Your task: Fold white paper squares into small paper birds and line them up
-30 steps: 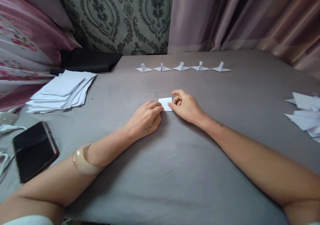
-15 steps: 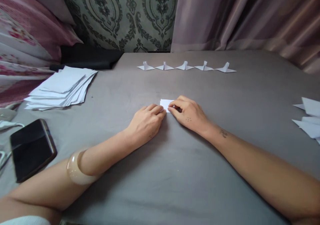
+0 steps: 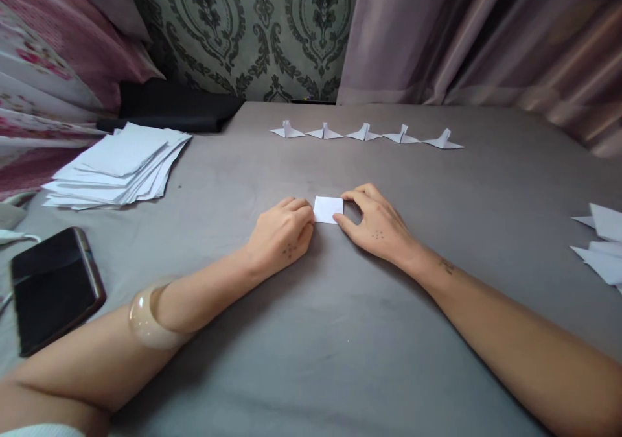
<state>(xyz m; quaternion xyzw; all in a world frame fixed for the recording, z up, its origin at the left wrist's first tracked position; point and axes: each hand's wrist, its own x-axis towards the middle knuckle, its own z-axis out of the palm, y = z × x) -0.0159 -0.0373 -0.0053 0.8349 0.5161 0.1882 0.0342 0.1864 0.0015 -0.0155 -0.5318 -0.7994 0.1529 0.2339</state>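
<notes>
A small folded piece of white paper (image 3: 327, 210) lies on the grey cloth between my hands. My left hand (image 3: 284, 233) is closed at its left edge, curled fingertips gripping it there. At the right edge, my right hand (image 3: 376, 223) holds the paper between thumb and forefinger, the thumb on the lower corner and the forefinger at the upper one. A gap shows between these two fingers. Beyond the hands stands a row of several folded white paper birds (image 3: 365, 132).
A stack of white paper sheets (image 3: 116, 165) lies at the left, in front of a black folded cloth (image 3: 175, 106). A phone (image 3: 56, 288) rests near my left forearm. More folded white paper pieces (image 3: 605, 242) are at the right edge. Curtains (image 3: 413, 41) hang behind.
My right thumb and forefinger have spread apart and moved right to the paper's right edge. My left hand has shifted slightly left, and more of the paper shows. The view has shifted slightly.
</notes>
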